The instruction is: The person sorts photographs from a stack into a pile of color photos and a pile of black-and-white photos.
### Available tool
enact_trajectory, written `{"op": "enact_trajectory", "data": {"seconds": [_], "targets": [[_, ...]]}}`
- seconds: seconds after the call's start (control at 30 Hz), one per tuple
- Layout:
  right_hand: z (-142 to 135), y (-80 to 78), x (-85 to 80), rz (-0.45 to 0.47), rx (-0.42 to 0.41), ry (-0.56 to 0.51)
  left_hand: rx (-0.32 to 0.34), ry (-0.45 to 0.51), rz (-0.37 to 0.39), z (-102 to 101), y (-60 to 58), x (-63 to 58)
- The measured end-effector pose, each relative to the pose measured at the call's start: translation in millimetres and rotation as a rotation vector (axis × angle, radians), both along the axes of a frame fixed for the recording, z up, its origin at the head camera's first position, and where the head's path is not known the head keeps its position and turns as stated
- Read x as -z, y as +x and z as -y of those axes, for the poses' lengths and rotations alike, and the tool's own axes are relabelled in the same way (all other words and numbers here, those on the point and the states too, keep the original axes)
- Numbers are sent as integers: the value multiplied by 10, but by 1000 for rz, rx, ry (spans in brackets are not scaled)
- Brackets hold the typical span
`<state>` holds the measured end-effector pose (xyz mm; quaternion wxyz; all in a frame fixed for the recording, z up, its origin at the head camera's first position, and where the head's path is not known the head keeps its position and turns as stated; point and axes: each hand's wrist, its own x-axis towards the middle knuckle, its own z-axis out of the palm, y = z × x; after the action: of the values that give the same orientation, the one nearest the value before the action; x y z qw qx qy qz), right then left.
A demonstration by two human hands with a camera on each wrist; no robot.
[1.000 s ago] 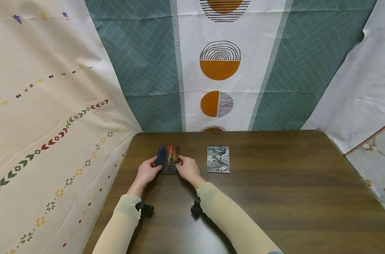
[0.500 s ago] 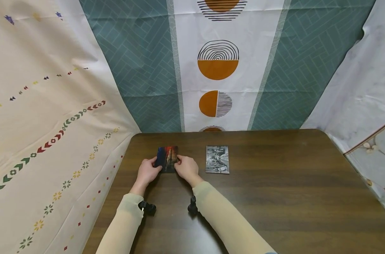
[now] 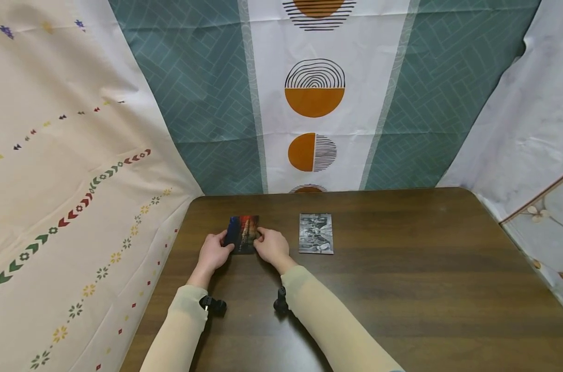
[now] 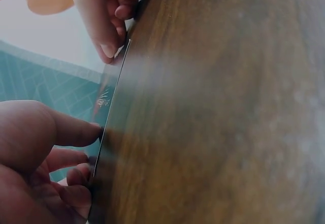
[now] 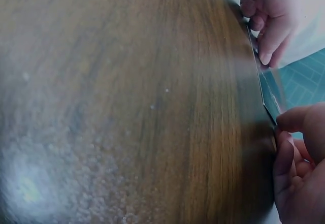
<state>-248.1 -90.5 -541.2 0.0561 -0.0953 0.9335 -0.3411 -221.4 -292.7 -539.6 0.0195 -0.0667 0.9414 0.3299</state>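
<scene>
A card (image 3: 244, 235) with a dark blue and red picture, like a postcard, lies flat at the back left of the table. My left hand (image 3: 214, 253) pinches its left edge, the thumb on top near the lower corner. At the right edge, my right hand (image 3: 273, 247) grips it with thumb and forefinger. Seen from the left wrist, the card (image 4: 104, 99) is a thin, low sheet close to the wood, with both hands around its near edge. A second card (image 3: 316, 233), printed in black and white, lies apart to the right.
The brown wooden table (image 3: 402, 279) reaches back to a hanging teal and white cloth (image 3: 314, 178). Patterned cream fabric (image 3: 77, 206) borders the left side, and white fabric (image 3: 518, 155) the right. Black wrist cameras (image 3: 215, 306) sit under both sleeves.
The head view has shifted slightly. Both hands keep their grip on the dark card, which stays in about the same place relative to the black and white one.
</scene>
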Motion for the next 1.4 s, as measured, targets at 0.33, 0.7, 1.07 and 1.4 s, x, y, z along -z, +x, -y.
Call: {"op": "enact_trajectory", "data": {"seconds": [0.33,0.7,1.07,1.4], "targets": [[-57,15,7,18,-35,-88,-5,60,-4,16,6,11],[-128,59,33,14,-107,-197,-44,207,-2,60,40,-2],[-264,98,46,59,-142,-333,-80,279,-33,19,53,-17],[-515,139,50,147,-172,-500,-133,344,-111,-123,116,-63]]}}
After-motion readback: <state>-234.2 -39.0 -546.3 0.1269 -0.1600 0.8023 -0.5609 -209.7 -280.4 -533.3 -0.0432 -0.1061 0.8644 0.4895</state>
